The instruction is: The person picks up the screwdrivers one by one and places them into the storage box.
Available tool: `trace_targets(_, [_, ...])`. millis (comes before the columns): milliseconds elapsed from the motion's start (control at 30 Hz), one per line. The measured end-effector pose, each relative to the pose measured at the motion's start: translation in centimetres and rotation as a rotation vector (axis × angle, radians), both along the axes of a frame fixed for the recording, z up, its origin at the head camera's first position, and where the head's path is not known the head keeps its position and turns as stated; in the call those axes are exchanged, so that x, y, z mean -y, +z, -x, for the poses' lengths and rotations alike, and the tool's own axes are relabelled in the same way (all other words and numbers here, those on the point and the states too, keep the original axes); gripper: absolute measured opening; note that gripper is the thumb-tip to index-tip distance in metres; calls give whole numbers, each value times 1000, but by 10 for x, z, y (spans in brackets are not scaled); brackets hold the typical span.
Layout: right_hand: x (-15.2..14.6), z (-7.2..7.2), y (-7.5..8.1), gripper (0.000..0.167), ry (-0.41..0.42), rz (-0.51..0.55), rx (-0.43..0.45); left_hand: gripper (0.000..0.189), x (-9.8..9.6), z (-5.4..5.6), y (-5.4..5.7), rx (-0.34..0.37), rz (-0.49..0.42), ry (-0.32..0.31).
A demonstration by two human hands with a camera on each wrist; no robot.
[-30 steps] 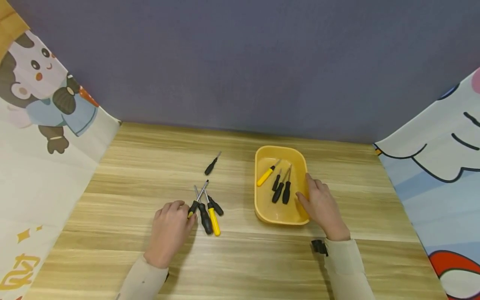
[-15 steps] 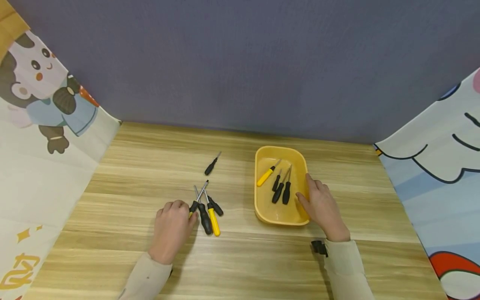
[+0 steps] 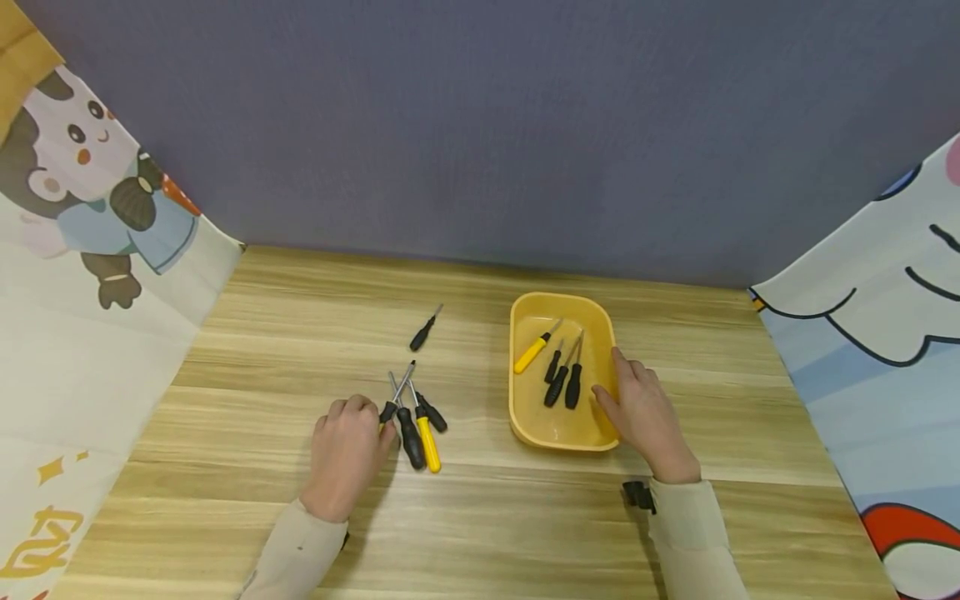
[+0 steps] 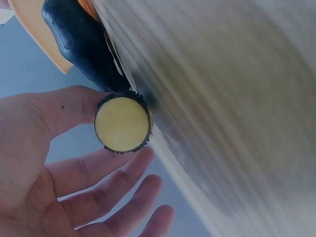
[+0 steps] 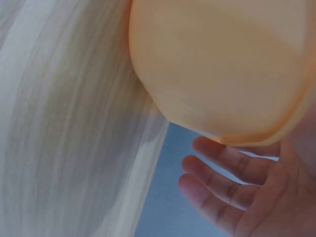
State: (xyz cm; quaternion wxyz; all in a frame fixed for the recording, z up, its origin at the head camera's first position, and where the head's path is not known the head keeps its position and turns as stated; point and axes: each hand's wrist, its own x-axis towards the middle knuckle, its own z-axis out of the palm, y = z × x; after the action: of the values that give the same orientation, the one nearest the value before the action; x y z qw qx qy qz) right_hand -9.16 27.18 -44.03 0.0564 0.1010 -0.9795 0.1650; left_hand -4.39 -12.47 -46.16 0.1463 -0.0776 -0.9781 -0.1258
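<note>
My left hand [image 3: 346,457] pinches the handle of a black-and-yellow screwdriver [image 3: 387,412] between thumb and index finger. In the left wrist view the yellow butt of that screwdriver [image 4: 122,124] faces the camera. Its shaft crosses a pile: a large black screwdriver [image 3: 411,439], a yellow-handled screwdriver [image 3: 428,442] and a smaller black screwdriver [image 3: 432,414]. At the right, my right hand [image 3: 647,417] grips the side of a yellow plastic basket [image 3: 566,441], thumb over the rim and fingers outside. Inside lie a yellow screwdriver [image 3: 532,352] and several black screwdrivers [image 3: 573,387].
A small black screwdriver [image 3: 422,333] lies by itself behind the pile. The wooden table [image 3: 480,525] meets a grey-blue panel [image 3: 480,150] at the back. Printed cartoon sheets [image 3: 90,333] stand along the left and right edges.
My left hand has shifted very slightly to the right, still on the same screwdriver. The right hand, the basket and the other screwdrivers stay where they were.
</note>
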Motion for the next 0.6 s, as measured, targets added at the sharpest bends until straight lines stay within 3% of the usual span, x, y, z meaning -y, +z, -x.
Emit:
trace_targets(300, [0,0,0,68,-6,-1,8,29,-2,4,8,-50,-13,-29])
trace_targets(600, [0,0,1,68,-12,-1,21,34,-33,22,42,-50,22,-103])
